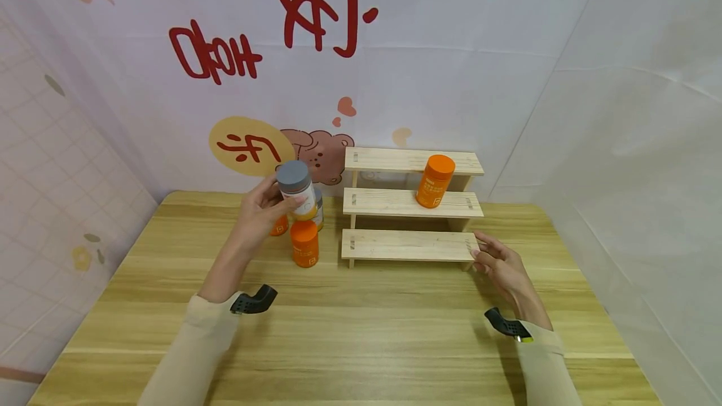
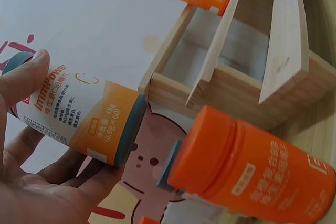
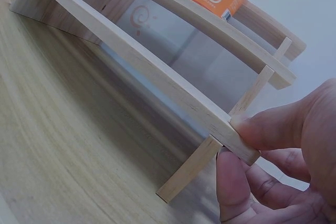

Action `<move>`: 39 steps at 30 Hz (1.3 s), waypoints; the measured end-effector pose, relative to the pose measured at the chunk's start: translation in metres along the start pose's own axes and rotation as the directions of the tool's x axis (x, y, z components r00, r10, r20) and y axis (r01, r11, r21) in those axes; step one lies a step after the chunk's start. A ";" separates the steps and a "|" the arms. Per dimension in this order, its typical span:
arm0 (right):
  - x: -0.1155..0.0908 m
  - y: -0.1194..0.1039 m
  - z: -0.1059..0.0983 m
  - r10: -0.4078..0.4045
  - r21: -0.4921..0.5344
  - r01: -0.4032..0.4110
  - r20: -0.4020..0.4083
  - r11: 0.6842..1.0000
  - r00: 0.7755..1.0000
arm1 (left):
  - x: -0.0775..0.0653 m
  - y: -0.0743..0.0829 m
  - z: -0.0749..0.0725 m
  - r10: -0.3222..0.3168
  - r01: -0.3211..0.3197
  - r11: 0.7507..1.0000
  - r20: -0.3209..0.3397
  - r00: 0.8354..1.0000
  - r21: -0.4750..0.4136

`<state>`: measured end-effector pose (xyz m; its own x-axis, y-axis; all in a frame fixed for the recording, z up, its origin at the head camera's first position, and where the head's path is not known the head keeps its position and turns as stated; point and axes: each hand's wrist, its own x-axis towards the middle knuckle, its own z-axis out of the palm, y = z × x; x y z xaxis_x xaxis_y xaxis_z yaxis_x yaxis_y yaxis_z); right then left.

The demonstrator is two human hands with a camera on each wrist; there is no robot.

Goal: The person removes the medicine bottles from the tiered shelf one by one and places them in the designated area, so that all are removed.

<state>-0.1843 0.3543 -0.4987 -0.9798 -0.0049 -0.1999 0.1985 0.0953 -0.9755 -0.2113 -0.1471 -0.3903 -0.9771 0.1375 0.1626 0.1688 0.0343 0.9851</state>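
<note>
My left hand (image 1: pixel 256 215) grips a white-and-orange supplement bottle with a grey lid (image 1: pixel 297 188), raised above the other bottles; the left wrist view shows the thumb (image 2: pixel 25 80) on one side and fingers beneath. Just below it on the table stands an orange bottle (image 1: pixel 305 244). My right hand (image 1: pixel 504 266) pinches the right end of the bottom tier of a three-tier wooden shelf (image 1: pixel 406 245), thumb on top and fingers underneath, as the right wrist view shows. Another orange bottle (image 1: pixel 435 182) stands upright on the middle tier, toward its right.
Behind the held bottle, partly hidden, are a second orange bottle (image 1: pixel 279 226) and a second grey-lidded bottle (image 1: pixel 319 208). All stand on a wood-grain table (image 1: pixel 361 331) left of the shelf. A printed white cloth (image 1: pixel 451 80) hangs behind.
</note>
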 end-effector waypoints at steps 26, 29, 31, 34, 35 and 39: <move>0.002 0.005 -0.002 0.010 0.023 -0.010 -0.001 1.000 1.000 | -0.032 -0.033 -0.040 0.006 -0.004 1.000 -0.098 0.995 0.018; 0.002 0.004 -0.002 0.013 0.016 -0.013 0.001 1.000 1.000 | -0.036 -0.036 -0.042 -0.015 0.018 0.999 -0.099 0.995 0.035; 0.003 0.003 -0.002 0.013 0.019 -0.013 0.000 1.000 1.000 | -0.039 -0.039 -0.043 -0.042 0.048 0.998 -0.104 0.994 0.051; 0.003 0.003 -0.001 0.013 0.024 -0.013 -0.001 1.000 1.000 | -0.043 -0.045 -0.044 -0.091 0.101 0.991 -0.118 0.989 0.084; 0.003 0.003 -0.001 0.011 0.026 -0.011 0.003 1.000 1.000 | -0.044 -0.047 -0.045 -0.101 0.113 0.989 -0.123 0.987 0.097; 0.005 0.003 0.000 0.014 0.022 -0.014 0.006 1.000 1.000 | -0.050 -0.058 -0.047 -0.131 0.147 0.982 -0.133 0.982 0.116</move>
<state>-0.1884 0.3542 -0.5025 -0.9769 -0.0092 -0.2136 0.2124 0.0731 -0.9745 -0.1783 -0.2030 -0.4529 -0.9993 -0.0016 0.0379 0.0371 0.1688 0.9849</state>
